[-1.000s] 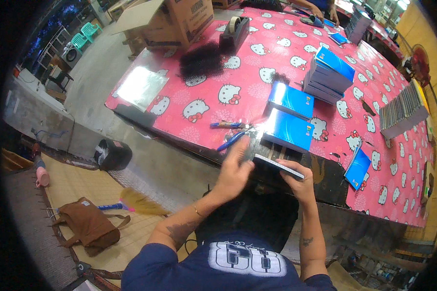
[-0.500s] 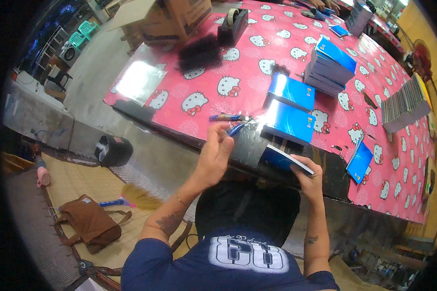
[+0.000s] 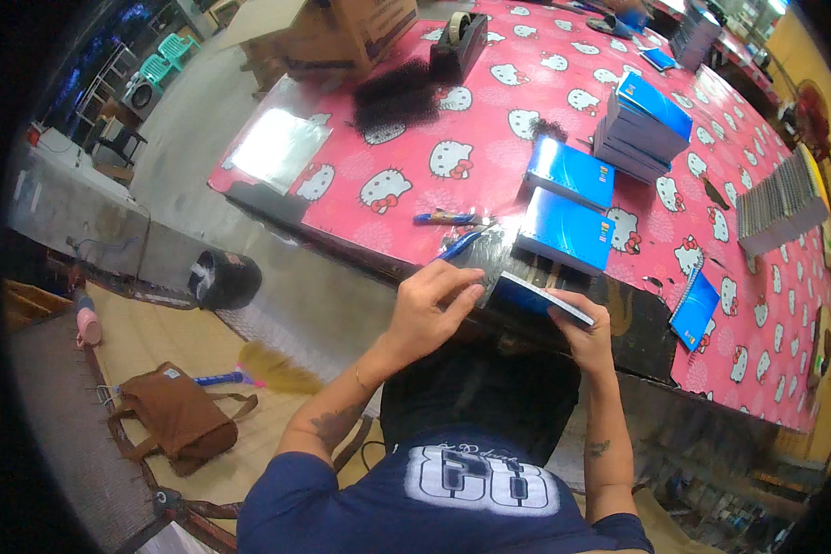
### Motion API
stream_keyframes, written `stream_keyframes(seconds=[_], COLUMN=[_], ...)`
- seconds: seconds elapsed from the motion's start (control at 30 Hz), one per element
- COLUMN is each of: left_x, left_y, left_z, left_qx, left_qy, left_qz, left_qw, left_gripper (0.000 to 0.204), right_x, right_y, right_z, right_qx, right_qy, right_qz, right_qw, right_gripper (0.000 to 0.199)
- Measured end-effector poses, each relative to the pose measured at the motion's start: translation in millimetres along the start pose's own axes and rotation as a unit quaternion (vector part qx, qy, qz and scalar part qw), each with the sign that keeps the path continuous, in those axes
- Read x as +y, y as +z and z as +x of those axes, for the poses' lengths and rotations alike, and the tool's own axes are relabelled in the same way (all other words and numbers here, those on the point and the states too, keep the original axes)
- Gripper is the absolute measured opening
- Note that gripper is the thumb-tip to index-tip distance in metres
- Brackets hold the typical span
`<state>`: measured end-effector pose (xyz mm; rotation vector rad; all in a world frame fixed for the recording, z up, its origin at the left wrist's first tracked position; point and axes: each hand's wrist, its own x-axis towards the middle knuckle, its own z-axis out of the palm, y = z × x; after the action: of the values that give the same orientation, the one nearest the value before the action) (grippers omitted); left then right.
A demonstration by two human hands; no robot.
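Note:
A thin blue spiral notebook [image 3: 537, 300] is tilted at the table's near edge, its white edge facing up. My right hand [image 3: 584, 334] grips its right end between thumb and fingers. Just off its left end is my left hand [image 3: 434, 309], fingers bent, thumb and forefinger slightly apart, nothing visible between them. Beyond the left hand, pliers with blue handles [image 3: 460, 244] lie on the table, one handle pointing left and the other toward me. Two blue notebook piles [image 3: 563, 231] stand beyond the held notebook.
A taller notebook stack [image 3: 642, 129] stands farther back, with a single blue notebook [image 3: 695, 309] to the right. A row of bound books [image 3: 783, 203] is at the far right. Black bristly coils [image 3: 397, 97], a tape dispenser [image 3: 459, 48] and a cardboard box [image 3: 328, 37] occupy the far left.
My left hand has moved from beside the pliers toward me and right, to the notebook's left end. My right hand keeps its grip. The whole view has shifted slightly.

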<state>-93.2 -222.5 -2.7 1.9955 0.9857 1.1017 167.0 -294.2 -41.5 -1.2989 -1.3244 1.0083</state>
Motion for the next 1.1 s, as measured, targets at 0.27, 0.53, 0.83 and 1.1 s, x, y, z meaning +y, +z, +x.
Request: stream_keyframes(seconds=[0.27, 0.53, 0.83, 1.1], left_x=[-9.7, -6.1, -13.5, -24.8], left_y=[8.2, 2.4, 8.2, 14.9], left_z=[9.7, 14.0, 15.9, 14.9], left_qx=[0.005, -0.015, 0.004, 0.014], left_qy=[0.031, 0.027, 0.047, 0.131], left_qz=[0.013, -0.006, 0.003, 0.048], left_qw=[0.999, 1.0, 0.999, 0.99], left_gripper=[0.022, 0.02, 0.02, 0.019], right_x=[0.4, -0.8, -0.2, 0.5], right_y=[0.0, 0.9, 1.6, 0.5], right_z=[-1.0, -1.2, -0.7, 0.2], right_qx=[-0.008, 0.001, 0.01, -0.002], right_qy=[0.001, -0.006, 0.0, -0.007], right_qz=[0.007, 0.016, 0.015, 0.018], right_qw=[1.0, 1.0, 1.0, 1.0], right_gripper=[0.025, 0.025, 0.025, 0.024])
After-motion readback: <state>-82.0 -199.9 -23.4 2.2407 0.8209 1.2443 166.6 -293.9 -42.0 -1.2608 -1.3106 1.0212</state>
